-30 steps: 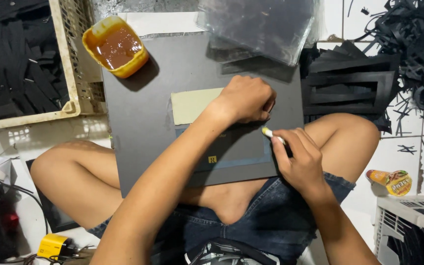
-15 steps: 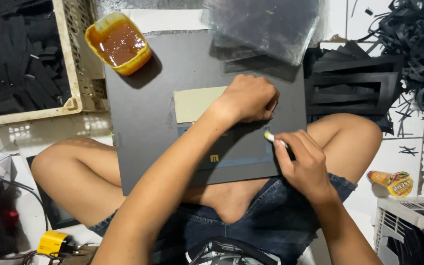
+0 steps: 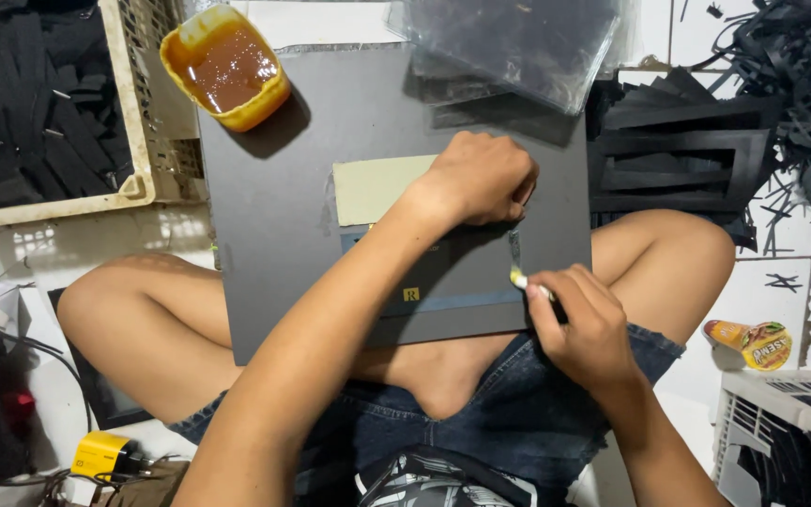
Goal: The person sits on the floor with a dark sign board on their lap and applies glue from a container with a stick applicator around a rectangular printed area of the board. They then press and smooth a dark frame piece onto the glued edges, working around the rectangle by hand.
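Note:
A dark grey board (image 3: 283, 207) lies across my crossed legs. On it sit a pale green card (image 3: 373, 186) and a dark rectangular piece with a blue band (image 3: 462, 300) and a small gold mark. My left hand (image 3: 476, 178) is closed into a fist and presses down on that piece near its top right. My right hand (image 3: 586, 324) grips a small brush (image 3: 518, 268) with a pale tip. The tip touches the piece's right edge, where a wet streak shows.
A yellow tub of brown glue (image 3: 229, 66) stands at the board's top left corner. Clear plastic sleeves (image 3: 509, 42) lie at the top right. A cream crate of black strips (image 3: 133, 141) is at left, black frames (image 3: 687, 160) at right, a snack packet (image 3: 753, 343) on the floor.
The brush tip has moved a little down along the piece's right edge. My left hand stays pressed in the same place.

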